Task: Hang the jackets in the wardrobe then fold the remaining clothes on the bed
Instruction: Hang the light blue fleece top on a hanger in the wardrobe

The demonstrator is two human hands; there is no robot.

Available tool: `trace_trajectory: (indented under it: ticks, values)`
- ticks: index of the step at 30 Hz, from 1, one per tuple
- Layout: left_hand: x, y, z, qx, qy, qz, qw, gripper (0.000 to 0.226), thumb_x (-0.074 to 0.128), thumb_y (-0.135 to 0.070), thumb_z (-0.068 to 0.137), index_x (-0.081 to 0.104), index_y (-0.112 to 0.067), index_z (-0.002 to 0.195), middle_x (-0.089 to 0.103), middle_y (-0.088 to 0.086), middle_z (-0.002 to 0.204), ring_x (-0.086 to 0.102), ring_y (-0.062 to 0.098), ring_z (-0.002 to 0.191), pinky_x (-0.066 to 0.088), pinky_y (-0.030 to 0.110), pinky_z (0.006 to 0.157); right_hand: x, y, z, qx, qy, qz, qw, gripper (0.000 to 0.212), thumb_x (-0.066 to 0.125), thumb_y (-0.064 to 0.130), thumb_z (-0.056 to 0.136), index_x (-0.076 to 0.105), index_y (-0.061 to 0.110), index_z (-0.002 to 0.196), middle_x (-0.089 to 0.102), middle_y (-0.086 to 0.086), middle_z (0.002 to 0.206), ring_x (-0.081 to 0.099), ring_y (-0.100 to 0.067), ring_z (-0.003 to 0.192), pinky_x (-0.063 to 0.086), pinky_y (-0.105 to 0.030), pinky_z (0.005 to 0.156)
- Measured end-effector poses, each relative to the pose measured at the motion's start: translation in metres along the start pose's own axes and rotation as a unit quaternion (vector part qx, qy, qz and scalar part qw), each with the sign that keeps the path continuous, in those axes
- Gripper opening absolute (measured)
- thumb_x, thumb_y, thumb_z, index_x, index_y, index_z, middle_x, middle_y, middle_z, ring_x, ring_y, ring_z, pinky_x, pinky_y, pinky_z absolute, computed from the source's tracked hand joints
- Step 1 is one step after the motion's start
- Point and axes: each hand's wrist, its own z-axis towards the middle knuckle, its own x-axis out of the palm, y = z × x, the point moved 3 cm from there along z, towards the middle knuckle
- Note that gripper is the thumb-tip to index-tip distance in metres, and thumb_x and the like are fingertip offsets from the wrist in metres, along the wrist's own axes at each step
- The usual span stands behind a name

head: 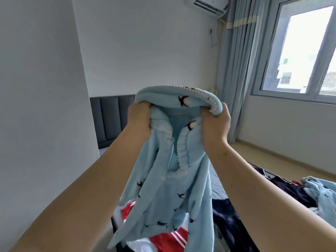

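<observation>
**A:** What's around the bed?

**B:** The bed is my landmark. Left of it a white wall comes close, so there is little room on that side. Beyond its far end stands the dark padded headboard. To the right of the bed an open strip of floor runs to the wall under the window, with blue curtains hanging at the corner; that is the free side.

**A:** And on the bed?

**B:** A dark navy garment lies spread at its near end, a red and white garment at the near left edge, and another light blue piece on the right side.

**A:** Where is the jacket?

**B:** Lifted above the bed, in front of me. The light blue fleece jacket hangs down from my hands, its lower hem over the red and white garment. Its hood arches between my fists.

**A:** Your hands?

**B:** Both are clenched on it. My left hand bunches the left side of the collar, my right hand grips the right side by the hood's edge. They are level and near each other.
</observation>
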Motion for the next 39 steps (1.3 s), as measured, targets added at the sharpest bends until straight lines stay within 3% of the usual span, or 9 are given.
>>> trace_trajectory:
  ticks: [3, 9, 14, 19, 23, 28, 31, 34, 39]
  values:
    - [-0.03, 0.004, -0.05, 0.011, -0.053, 0.018, 0.998, 0.016, 0.048, -0.014, 0.093, 0.059, -0.021, 0.082, 0.061, 0.001, 0.082, 0.057, 0.018, 0.078, 0.049, 0.034, 0.076, -0.016, -0.002, -0.039, 0.045, 0.052, 0.01, 0.998, 0.02, 0.056, 0.01, 0.087, 0.051, 0.026, 0.077, 0.052, 0.008, 0.07, 0.046, -0.007, 0.061, 0.04, -0.014, 0.05]
    - [-0.116, -0.003, -0.151, 0.033, -0.149, 0.035, 0.988, 0.019, 0.045, -0.009, 0.091, 0.059, -0.019, 0.084, 0.061, 0.002, 0.081, 0.058, 0.017, 0.075, 0.047, 0.025, 0.059, -0.009, -0.002, -0.129, 0.115, 0.168, 0.028, 0.979, 0.018, 0.055, 0.01, 0.085, 0.053, 0.025, 0.076, 0.055, 0.005, 0.074, 0.049, -0.01, 0.066, 0.043, -0.02, 0.054]
    - [-0.19, -0.013, -0.222, -0.022, -0.239, 0.085, 0.967, 0.015, 0.048, -0.002, 0.081, 0.058, -0.013, 0.076, 0.053, 0.006, 0.07, 0.05, 0.019, 0.059, 0.038, 0.023, 0.051, 0.02, 0.005, -0.211, 0.173, 0.261, 0.017, 0.95, 0.008, 0.056, 0.011, 0.081, 0.058, 0.019, 0.083, 0.056, 0.005, 0.072, 0.051, -0.014, 0.069, 0.041, -0.027, 0.062]
    - [-0.276, -0.036, -0.275, -0.035, -0.325, 0.057, 0.943, 0.01, 0.053, -0.006, 0.079, 0.062, -0.011, 0.083, 0.062, 0.011, 0.081, 0.058, 0.025, 0.072, 0.048, 0.031, 0.067, 0.068, 0.028, -0.301, 0.222, 0.362, 0.033, 0.905, 0.009, 0.058, 0.015, 0.081, 0.06, 0.023, 0.078, 0.059, 0.004, 0.072, 0.056, -0.016, 0.07, 0.047, -0.031, 0.065]
    - [-0.365, -0.078, -0.33, -0.02, -0.388, 0.048, 0.92, 0.018, 0.06, -0.015, 0.083, 0.063, -0.01, 0.1, 0.067, 0.015, 0.094, 0.064, 0.029, 0.085, 0.052, 0.037, 0.08, 0.12, 0.063, -0.396, 0.263, 0.46, 0.05, 0.847, 0.01, 0.059, 0.011, 0.079, 0.06, 0.018, 0.072, 0.059, 0.001, 0.065, 0.057, -0.018, 0.066, 0.049, -0.03, 0.064]
    - [-0.477, -0.141, -0.417, 0.03, -0.47, 0.123, 0.873, 0.009, 0.062, -0.013, 0.083, 0.066, -0.014, 0.09, 0.067, 0.01, 0.083, 0.064, 0.024, 0.076, 0.049, 0.029, 0.068, 0.185, 0.128, -0.547, 0.324, 0.586, 0.077, 0.739, 0.01, 0.058, 0.006, 0.079, 0.059, 0.01, 0.07, 0.055, 0.001, 0.04, 0.054, -0.014, 0.041, 0.047, -0.024, 0.051]
    - [-0.54, -0.174, -0.47, 0.042, -0.52, 0.152, 0.839, 0.012, 0.064, -0.013, 0.08, 0.066, -0.014, 0.092, 0.067, 0.008, 0.081, 0.063, 0.022, 0.073, 0.047, 0.027, 0.064, 0.214, 0.162, -0.626, 0.325, 0.634, 0.087, 0.696, 0.008, 0.06, 0.005, 0.079, 0.06, 0.009, 0.072, 0.058, -0.004, 0.05, 0.056, -0.018, 0.047, 0.048, -0.024, 0.052]
    - [-0.598, -0.202, -0.525, 0.048, -0.583, 0.166, 0.794, 0.025, 0.071, -0.025, 0.07, 0.065, -0.013, 0.091, 0.066, 0.012, 0.084, 0.062, 0.026, 0.074, 0.043, 0.026, 0.061, 0.238, 0.19, -0.7, 0.329, 0.668, 0.096, 0.661, 0.004, 0.062, 0.007, 0.079, 0.062, 0.01, 0.078, 0.062, -0.007, 0.064, 0.059, -0.022, 0.059, 0.05, -0.029, 0.06]
    - [-0.673, -0.237, -0.599, 0.021, -0.65, 0.218, 0.727, 0.025, 0.064, -0.025, 0.083, 0.06, -0.009, 0.101, 0.058, 0.013, 0.076, 0.05, 0.023, 0.056, 0.036, 0.025, 0.052, 0.26, 0.227, -0.803, 0.314, 0.729, 0.109, 0.599, 0.007, 0.061, 0.007, 0.08, 0.061, 0.013, 0.078, 0.064, -0.008, 0.072, 0.061, -0.025, 0.069, 0.052, -0.036, 0.068]
